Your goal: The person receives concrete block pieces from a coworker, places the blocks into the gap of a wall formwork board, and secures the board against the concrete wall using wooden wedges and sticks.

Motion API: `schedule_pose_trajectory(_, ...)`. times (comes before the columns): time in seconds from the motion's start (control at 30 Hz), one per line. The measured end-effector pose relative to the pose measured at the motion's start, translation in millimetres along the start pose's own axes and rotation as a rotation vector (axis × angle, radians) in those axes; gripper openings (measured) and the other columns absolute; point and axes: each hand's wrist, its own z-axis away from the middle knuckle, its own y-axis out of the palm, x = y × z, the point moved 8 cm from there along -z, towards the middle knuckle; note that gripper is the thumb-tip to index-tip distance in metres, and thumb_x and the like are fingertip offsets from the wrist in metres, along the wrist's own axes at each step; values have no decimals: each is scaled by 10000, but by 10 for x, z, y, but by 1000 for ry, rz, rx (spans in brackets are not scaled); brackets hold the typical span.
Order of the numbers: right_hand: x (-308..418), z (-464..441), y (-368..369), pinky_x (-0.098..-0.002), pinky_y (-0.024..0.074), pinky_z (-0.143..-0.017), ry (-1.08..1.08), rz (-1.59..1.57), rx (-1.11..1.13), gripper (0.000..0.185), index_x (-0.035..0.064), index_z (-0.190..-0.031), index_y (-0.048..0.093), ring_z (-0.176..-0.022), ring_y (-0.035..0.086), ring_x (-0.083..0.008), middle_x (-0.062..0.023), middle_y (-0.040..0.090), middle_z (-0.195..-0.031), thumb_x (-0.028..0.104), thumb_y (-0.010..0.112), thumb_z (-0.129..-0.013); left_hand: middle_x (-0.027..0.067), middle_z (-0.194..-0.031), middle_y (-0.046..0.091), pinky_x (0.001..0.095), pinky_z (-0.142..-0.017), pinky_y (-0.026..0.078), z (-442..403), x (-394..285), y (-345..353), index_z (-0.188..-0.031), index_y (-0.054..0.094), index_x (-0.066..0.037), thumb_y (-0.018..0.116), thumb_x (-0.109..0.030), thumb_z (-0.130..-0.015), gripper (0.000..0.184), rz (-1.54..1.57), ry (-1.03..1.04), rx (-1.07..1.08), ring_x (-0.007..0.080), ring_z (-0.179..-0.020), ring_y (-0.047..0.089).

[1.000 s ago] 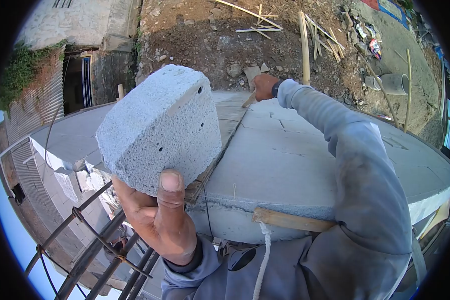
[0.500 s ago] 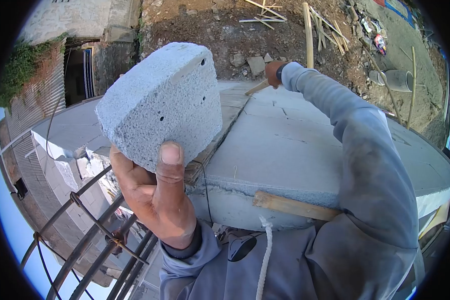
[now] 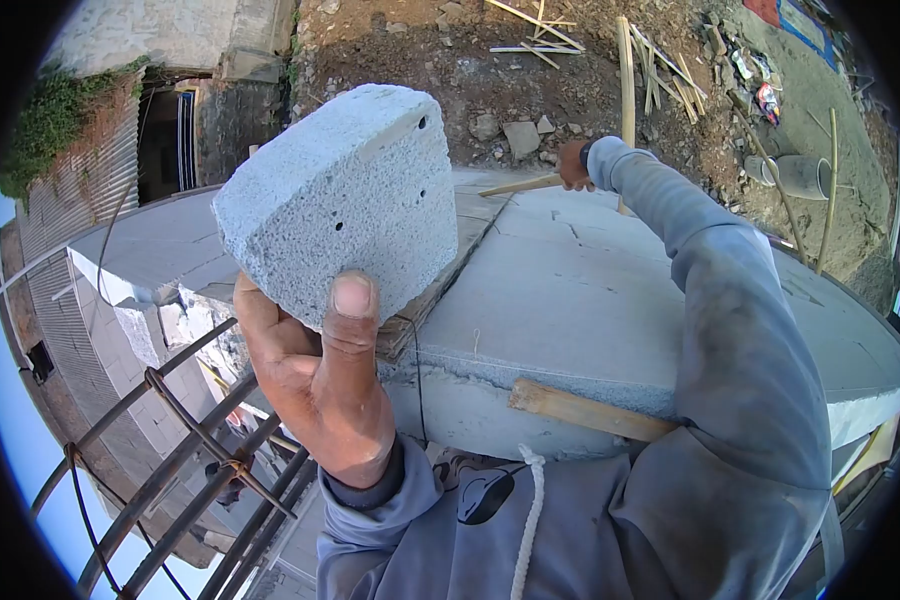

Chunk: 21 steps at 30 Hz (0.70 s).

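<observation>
Grasps a pale, porous block (image 3: 345, 195) in the left hand (image 3: 320, 390), with the thumb (image 3: 352, 297) laid against the lower part of the near face and the fingers (image 3: 257, 325) bent underneath and behind. Holds the block raised and tilted, just beyond the left palm, to the left of the right hand (image 3: 575, 165) and well apart from it. Shows small dark holes in the speckled near face of the block.

Clasps one end of a thin wooden strip (image 3: 520, 185) in the right hand, at full reach of a grey sleeve (image 3: 740, 330). Points the strip leftward, between the right hand and the block, with the free tip over the pale block masonry (image 3: 580, 290). Cannot tell how each right finger sits on the strip. Wears a dark band (image 3: 587, 160) at the right wrist.

Has a wooden board (image 3: 397, 336) close beside the left thumb, partly hidden behind the block. Has steel bars (image 3: 232, 470) to the left of the left wrist, and a short wooden piece (image 3: 585, 408) partly covered by the right sleeve.
</observation>
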Motion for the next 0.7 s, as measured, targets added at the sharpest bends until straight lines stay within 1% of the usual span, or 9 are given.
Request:
schedule_pose_trajectory(0.03,19,-8,46,-346,545,-589,-23,198,44,221,-17,-863,678,-659,678,-225,-128,690,-773,191,637,-801,174,-1102,544,368,-936,355,1,-5,0,-1218,442,51,669,-242,-820,543,1,10,2,232,-1029,514)
schedule_pose_trajectory(0.07,34,-13,57,-356,543,-672,-40,265,10,211,-7,-898,691,-717,690,-232,-122,701,-817,134,600,-771,174,-1108,543,369,-939,353,3,-8,-2,-1218,442,51,665,-234,-822,537,1,18,1,233,-1033,513)
schedule_pose_trajectory(0.17,-26,27,39,-378,537,-698,86,55,-190,259,-6,-914,691,-764,686,-264,-143,696,-846,93,564,-711,175,-1109,544,367,-945,348,16,-31,26,-1222,438,51,653,-212,-824,523,51,3,-18,236,-1033,514)
schedule_pose_trajectory(0.2,-139,-241,133,-394,531,-730,43,151,-334,289,-1,-899,690,-830,672,-309,-198,677,-895,81,549,-661,177,-1107,545,366,-947,348,21,-33,44,-1223,436,52,650,-204,-825,520,77,-10,-18,236,-1032,515)
schedule_pose_trajectory(0.3,-112,-68,203,-406,527,-745,7,149,-342,284,1,-909,682,-878,653,-337,-222,661,-938,88,558,-668,180,-1107,545,366,-953,344,22,-23,26,-1228,431,52,651,-198,-820,527,78,-14,-21,238,-1034,517)
schedule_pose_trajectory(0.4,-137,-199,326,-419,526,-744,-26,192,-347,267,17,-922,671,-861,653,-346,-196,667,-916,90,566,-688,181,-1118,543,368,-956,342,36,-13,12,-1233,426,55,654,-197,-817,537,57,-30,4,244,-1043,516)
schedule_pose_trajectory(0.5,-79,-171,371,-430,527,-734,-93,323,-413,242,34,-925,658,-850,655,-336,-188,665,-881,100,581,-705,180,-1128,543,367,-954,343,29,-16,27,-1236,424,57,656,-201,-817,544,48,-26,13,250,-1052,515)
schedule_pose_trajectory(0.6,1,-91,390,-424,532,-719,-114,328,-445,220,51,-912,655,-836,659,-325,-180,665,-856,115,596,-709,178,-1127,543,365,-950,346,35,-25,21,-1239,423,57,661,-208,-817,552,46,-17,-13,250,-1050,516)
schedule_pose_trajectory(0.7,40,-202,483,-410,536,-713,-89,371,-413,188,53,-901,656,-840,662,-313,-175,667,-846,124,589,-739,175,-1132,541,363,-950,345,50,-41,24,-1243,423,53,669,-222,-817,563,43,-21,-19,246,-1052,515)
